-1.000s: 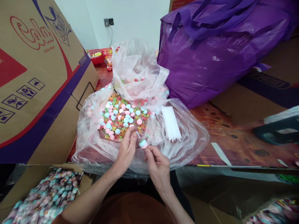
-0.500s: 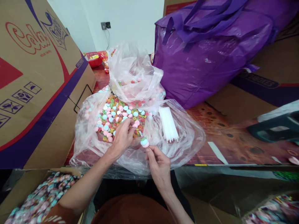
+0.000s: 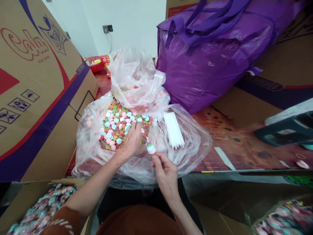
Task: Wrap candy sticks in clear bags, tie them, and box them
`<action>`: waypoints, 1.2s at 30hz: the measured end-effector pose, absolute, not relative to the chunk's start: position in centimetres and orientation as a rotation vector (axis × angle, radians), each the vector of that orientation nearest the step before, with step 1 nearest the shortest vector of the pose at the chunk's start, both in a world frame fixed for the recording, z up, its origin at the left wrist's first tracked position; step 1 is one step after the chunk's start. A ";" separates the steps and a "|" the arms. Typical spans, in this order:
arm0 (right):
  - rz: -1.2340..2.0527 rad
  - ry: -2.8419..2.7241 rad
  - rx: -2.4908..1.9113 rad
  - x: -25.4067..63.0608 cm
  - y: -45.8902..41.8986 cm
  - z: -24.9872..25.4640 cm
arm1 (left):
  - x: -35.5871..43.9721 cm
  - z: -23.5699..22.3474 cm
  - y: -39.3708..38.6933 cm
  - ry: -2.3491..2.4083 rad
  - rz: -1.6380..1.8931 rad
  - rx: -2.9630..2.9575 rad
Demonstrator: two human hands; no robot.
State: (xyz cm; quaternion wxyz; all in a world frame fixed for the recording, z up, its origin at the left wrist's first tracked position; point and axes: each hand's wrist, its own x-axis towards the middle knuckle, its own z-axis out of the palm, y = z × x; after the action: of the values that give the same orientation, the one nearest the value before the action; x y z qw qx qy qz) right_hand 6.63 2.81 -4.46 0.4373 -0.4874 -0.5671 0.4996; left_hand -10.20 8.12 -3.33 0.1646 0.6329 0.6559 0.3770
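My right hand point(image 3: 166, 169) pinches the lower end of a short stack of round candies point(image 3: 151, 149), pink, pale blue and green, with a thin white stick tip showing above. To its left, my left hand point(image 3: 133, 140) reaches over a spread of loose candies point(image 3: 113, 127): pink and pale blue discs mixed with small coloured rings. Its fingers are bent together at the pile, close to a pale blue disc; whatever is between the fingertips is hidden. The candies lie on a clear plastic bag point(image 3: 90, 153). A bundle of white sticks point(image 3: 174, 130) rests on the plastic to the right.
A large carton point(image 3: 44, 98) stands at the left and a purple bag point(image 3: 210, 62) at the back right. A dark green tool point(image 3: 281, 130) lies on the red table point(image 3: 210, 156). Below are boxes of wrapped candies point(image 3: 46, 209). A red basket point(image 3: 96, 66) sits behind.
My left hand has moved slightly forward over the candy pile. My right hand holds the candy stack in nearly the same place. The view has shifted slightly.
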 end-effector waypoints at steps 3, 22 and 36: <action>1.260 -1.426 -1.223 6.8 3.1 -4.4 | -10.5 -3.3 7.7 1.827 1.109 1.781; 0.994 -1.750 -1.149 6.5 3.3 -4.1 | -10.3 -3.6 4.2 1.329 1.497 0.723; 0.898 -1.879 -1.156 7.1 3.5 -3.6 | -10.5 -4.6 4.3 1.429 1.523 0.839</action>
State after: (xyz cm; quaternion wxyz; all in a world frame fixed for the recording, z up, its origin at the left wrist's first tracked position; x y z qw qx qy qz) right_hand 7.12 3.54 -3.58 0.3709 -0.4506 -0.7327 0.3501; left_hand -10.46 4.28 -4.65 0.4308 0.3363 0.5731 0.6106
